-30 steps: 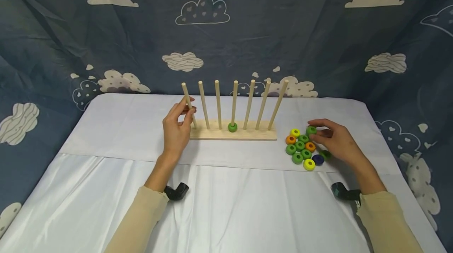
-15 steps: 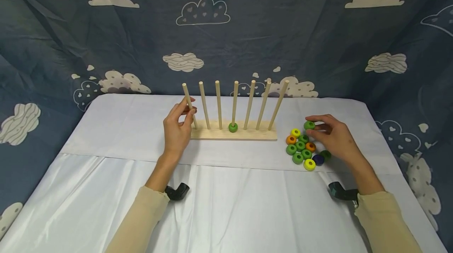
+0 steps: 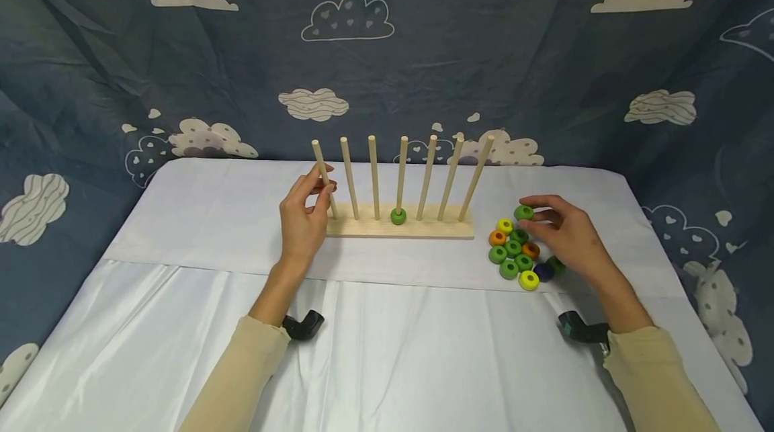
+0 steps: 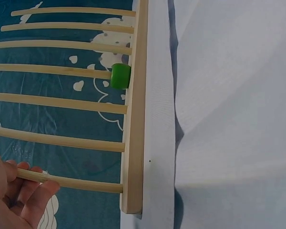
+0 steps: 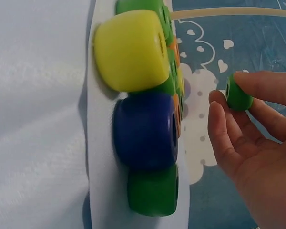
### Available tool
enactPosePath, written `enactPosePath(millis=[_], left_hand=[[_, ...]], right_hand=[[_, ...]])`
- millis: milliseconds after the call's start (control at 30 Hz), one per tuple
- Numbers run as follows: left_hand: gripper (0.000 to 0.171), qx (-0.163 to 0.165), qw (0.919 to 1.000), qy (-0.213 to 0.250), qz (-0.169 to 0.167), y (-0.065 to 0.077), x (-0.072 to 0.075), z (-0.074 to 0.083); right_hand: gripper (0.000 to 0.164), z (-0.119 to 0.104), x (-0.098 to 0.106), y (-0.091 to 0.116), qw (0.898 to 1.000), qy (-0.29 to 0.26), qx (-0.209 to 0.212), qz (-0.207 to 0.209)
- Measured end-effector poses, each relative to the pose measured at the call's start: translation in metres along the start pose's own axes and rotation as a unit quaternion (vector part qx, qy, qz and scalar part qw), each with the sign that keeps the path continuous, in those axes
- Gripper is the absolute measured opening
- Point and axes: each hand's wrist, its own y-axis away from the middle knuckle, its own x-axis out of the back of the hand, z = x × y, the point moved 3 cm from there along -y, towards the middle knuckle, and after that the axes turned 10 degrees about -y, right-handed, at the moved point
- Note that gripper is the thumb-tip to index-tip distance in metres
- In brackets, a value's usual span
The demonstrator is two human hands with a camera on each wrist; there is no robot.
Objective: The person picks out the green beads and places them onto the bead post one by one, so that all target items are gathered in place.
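Note:
My left hand pinches the leftmost peg of a wooden peg stand between thumb and fingers. Its fingertips sit around mid-height on that peg. One green bead rests at the bottom of the middle peg, and the other pegs are bare. Over on the right, my right hand pinches another green bead between thumb and fingers. It holds this bead just above the far side of a cluster of green, yellow, orange and dark blue beads on the white cloth.
In the cluster, a yellow bead and a dark blue bead lie nearest the right wrist. A white cloth covers the table. Behind its far edge hangs a dark curtain with cloud prints.
My right hand has lifted the green bead off the cluster and shifted slightly left and away from me. The left hand stays on the leftmost peg.

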Motion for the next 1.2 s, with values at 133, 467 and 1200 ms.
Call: enactPosePath(millis=[133,467,1200], left_hand=[[0.029,0.002,1.0000,0.002,0.000,0.001,0.000,0.000],[0.030,0.001,1.0000,0.005,0.001,0.002,-0.001,-0.002],[0.033,-0.007,1.0000,0.003,-0.001,0.000,-0.001,-0.001]], right_hand=[[0.046,-0.002,-0.001,0.001,1.000,-0.010,0.014,0.004],[0.044,-0.002,-0.010,0.002,0.998,-0.040,0.046,0.003],[0.041,-0.019,-0.025,0.005,0.988,-0.106,0.108,0.003]])
